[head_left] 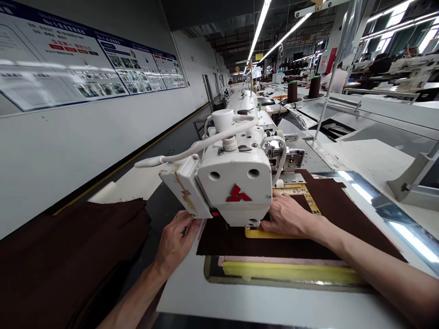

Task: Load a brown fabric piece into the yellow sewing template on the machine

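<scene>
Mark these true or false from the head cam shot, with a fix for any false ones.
1. The right hand lies on the dark brown fabric, next to the white sewing machine head. True.
2. The left hand grips a pair of scissors. False: it holds no scissors and sits by the fabric's near edge.
3. A yellow template lies on the fabric under the right hand. True.
4. A stack of dark brown cloth lies left of the hands. True.
5. The thread cones behind the machine are white. False: they are dark brown.
</scene>
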The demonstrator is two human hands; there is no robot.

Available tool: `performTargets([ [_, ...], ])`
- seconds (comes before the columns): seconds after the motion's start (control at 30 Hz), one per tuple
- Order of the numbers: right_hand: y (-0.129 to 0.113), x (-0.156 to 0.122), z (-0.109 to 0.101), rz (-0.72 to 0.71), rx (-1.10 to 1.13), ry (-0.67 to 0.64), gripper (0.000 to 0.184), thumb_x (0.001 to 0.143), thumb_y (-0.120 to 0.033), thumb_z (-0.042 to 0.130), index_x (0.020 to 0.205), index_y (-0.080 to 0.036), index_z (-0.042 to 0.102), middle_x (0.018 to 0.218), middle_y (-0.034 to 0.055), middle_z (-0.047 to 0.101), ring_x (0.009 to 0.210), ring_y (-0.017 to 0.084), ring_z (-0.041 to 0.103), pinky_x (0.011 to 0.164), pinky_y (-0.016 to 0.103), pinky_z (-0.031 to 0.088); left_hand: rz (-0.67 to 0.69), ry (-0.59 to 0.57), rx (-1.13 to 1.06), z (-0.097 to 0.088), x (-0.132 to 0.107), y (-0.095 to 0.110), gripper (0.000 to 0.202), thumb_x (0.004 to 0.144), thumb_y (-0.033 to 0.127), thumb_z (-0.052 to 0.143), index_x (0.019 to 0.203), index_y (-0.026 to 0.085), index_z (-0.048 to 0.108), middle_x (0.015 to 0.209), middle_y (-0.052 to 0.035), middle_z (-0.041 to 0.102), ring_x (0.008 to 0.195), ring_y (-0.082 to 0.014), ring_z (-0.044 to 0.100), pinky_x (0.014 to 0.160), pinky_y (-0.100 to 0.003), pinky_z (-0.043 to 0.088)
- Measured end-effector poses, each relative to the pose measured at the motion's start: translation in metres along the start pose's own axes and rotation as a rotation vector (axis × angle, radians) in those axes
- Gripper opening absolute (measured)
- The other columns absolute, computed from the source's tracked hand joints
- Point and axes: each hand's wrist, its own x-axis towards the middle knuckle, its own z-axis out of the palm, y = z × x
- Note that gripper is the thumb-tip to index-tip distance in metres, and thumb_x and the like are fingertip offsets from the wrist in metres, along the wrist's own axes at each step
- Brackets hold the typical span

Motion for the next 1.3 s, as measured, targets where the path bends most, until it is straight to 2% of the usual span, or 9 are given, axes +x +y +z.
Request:
performTargets([
  [0.17, 0.001, 0.001, 0.0, 0.011, -0.011, 0.002, 0.04, 0.093, -0.049, 0.059, 0.122, -0.022, 0.068, 0.123, 0.0125, 0.065, 0.113, 0.034, 0.052, 0.089, 0.046, 0.045, -0.04, -0.031, 0.005, 0.002, -0.004, -0.004, 0.031, 0.1, 0.039, 0.054, 0.088, 0.021, 0.075, 0.075, -0.0032, 0.068, 0.078, -0.02, 0.068, 0.074, -0.027, 0.053],
  [0.3, 0.001, 0.003, 0.001, 0.002, -0.009, 0.004, 0.039, 0.094, -0.049, 0.058, 0.12, -0.023, 0.069, 0.122, 0.0116, 0.065, 0.116, 0.035, 0.052, 0.093, 0.046, 0.044, -0.06, -0.038, 0.02, 0.005, -0.006, -0.009, 0.033, 0.1, 0.042, 0.054, 0.086, 0.02, 0.075, 0.072, -0.0032, 0.067, 0.072, -0.0195, 0.066, 0.068, -0.027, 0.052],
  [0.47, 0.0, 0.004, 0.003, -0.01, -0.024, 0.011, 0.037, 0.095, -0.049, 0.059, 0.12, -0.023, 0.069, 0.123, 0.0115, 0.064, 0.116, 0.034, 0.051, 0.091, 0.045, 0.045, -0.035, -0.04, 0.0, 0.007, -0.006, -0.011, 0.03, 0.101, 0.039, 0.055, 0.09, 0.02, 0.076, 0.08, -0.004, 0.072, 0.076, -0.0195, 0.068, 0.073, -0.027, 0.051],
  [0.67, 0.001, -0.001, 0.001, -0.019, -0.025, 0.008, 0.041, 0.095, -0.051, 0.059, 0.122, -0.022, 0.069, 0.126, 0.0122, 0.064, 0.112, 0.033, 0.053, 0.092, 0.044, 0.045, -0.029, -0.044, -0.014, 0.006, -0.004, -0.008, 0.03, 0.101, 0.04, 0.055, 0.091, 0.022, 0.076, 0.079, -0.003, 0.073, 0.077, -0.0197, 0.068, 0.073, -0.028, 0.052],
  [0.87, 0.004, -0.001, 0.0, -0.025, -0.03, 0.004, 0.042, 0.095, -0.052, 0.059, 0.122, -0.022, 0.069, 0.12, 0.0115, 0.065, 0.111, 0.032, 0.054, 0.091, 0.044, 0.045, -0.037, -0.063, -0.021, 0.002, -0.004, -0.004, 0.03, 0.101, 0.039, 0.054, 0.092, 0.021, 0.077, 0.078, -0.0028, 0.071, 0.076, -0.0196, 0.067, 0.071, -0.027, 0.052],
  [1.0, 0.005, -0.005, 0.002, -0.025, -0.015, 0.013, 0.044, 0.095, -0.053, 0.058, 0.126, -0.023, 0.068, 0.124, 0.0104, 0.064, 0.11, 0.032, 0.054, 0.095, 0.045, 0.045, -0.025, -0.079, -0.034, 0.005, -0.006, -0.009, 0.027, 0.101, 0.037, 0.055, 0.095, 0.022, 0.077, 0.081, -0.0026, 0.073, 0.081, -0.0198, 0.067, 0.076, -0.027, 0.052],
  [1.2, -0.001, -0.015, 0.001, -0.027, -0.004, -0.014, 0.044, 0.097, -0.055, 0.056, 0.127, -0.026, 0.068, 0.134, 0.008, 0.063, 0.111, 0.035, 0.054, 0.091, 0.05, 0.046, -0.042, -0.096, -0.06, 0.009, -0.009, -0.014, 0.023, 0.101, 0.035, 0.057, 0.101, 0.023, 0.077, 0.092, -0.0022, 0.077, 0.088, -0.0196, 0.068, 0.081, -0.027, 0.052],
  [1.3, -0.004, -0.019, 0.003, -0.028, -0.007, -0.006, 0.048, 0.095, -0.056, 0.059, 0.132, -0.027, 0.066, 0.133, 0.0091, 0.063, 0.112, 0.035, 0.054, 0.092, 0.051, 0.046, -0.038, -0.101, -0.062, 0.008, -0.01, -0.014, 0.024, 0.102, 0.035, 0.057, 0.102, 0.023, 0.077, 0.094, -0.0019, 0.077, 0.089, -0.0197, 0.068, 0.082, -0.027, 0.051],
])
